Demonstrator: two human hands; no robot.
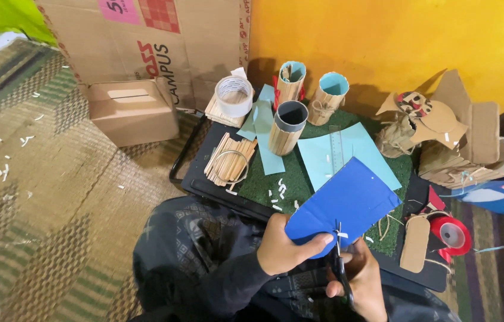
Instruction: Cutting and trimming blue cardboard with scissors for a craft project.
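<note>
Blue card point(347, 203) is what both hands work on, seen from the head camera. The left hand point(284, 247) is closed on the near edge of the card, thumb on top, so the sheet stays stiff and tilts up off the lap. The right hand point(359, 280) sits just beside it and is wrapped around the handles of dark scissors point(340, 262). The blades point up and away from that hand and meet the near edge of the card, right next to the left thumb. A tiny white scrap clings there.

Past the hands lies a low black surface point(204, 179) with a green mat point(270, 185) on it. A light blue paper point(353, 155) lies flat on the mat, just beyond the blue card, with a clear ruler point(335, 152) on top. Farther away stand three pots made of wooden sticks point(287, 128), upright, likely so they keep their shape. A pile of loose sticks point(228, 158) rests off to the left of the left hand, and a white tape roll point(234, 95) lies behind that. Near the right hand, out to its right, is a red tape roll point(451, 235), close enough to grab. Brown cardboard shapes point(454, 137) lean against the yellow wall point(395, 36).
</note>
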